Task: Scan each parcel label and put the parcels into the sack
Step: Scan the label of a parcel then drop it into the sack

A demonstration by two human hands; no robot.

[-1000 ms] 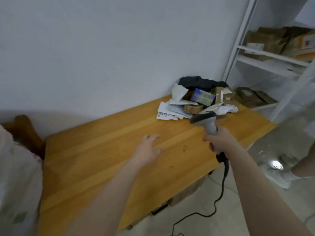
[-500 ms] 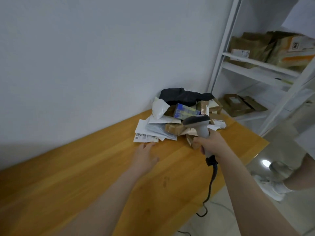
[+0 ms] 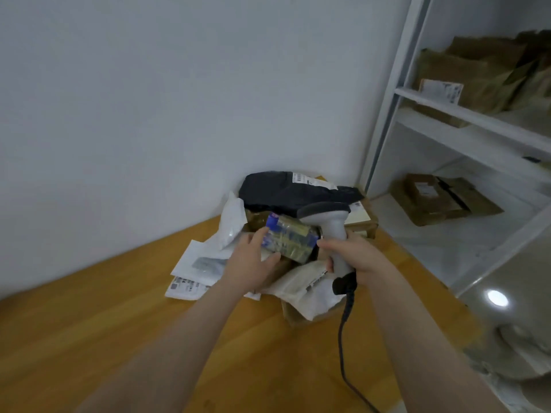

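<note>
Your left hand grips the left end of a blue-and-yellow printed parcel, thumb beneath it and fingers over its top edge. That parcel is at the top of the heap in the far right corner of the yellow wooden surface, close to the wall. Your right hand is wrapped round the handle of a grey handheld barcode scanner, whose head is just beside the parcel's right end. Its black cable runs toward the near edge. A black plastic mailer bag with a white label lies behind the parcel. Flat white mailer bags spread out to the left, and a crumpled white bag lies between your wrists. To the right stands a white shelf rack holding brown cardboard parcels.
</note>
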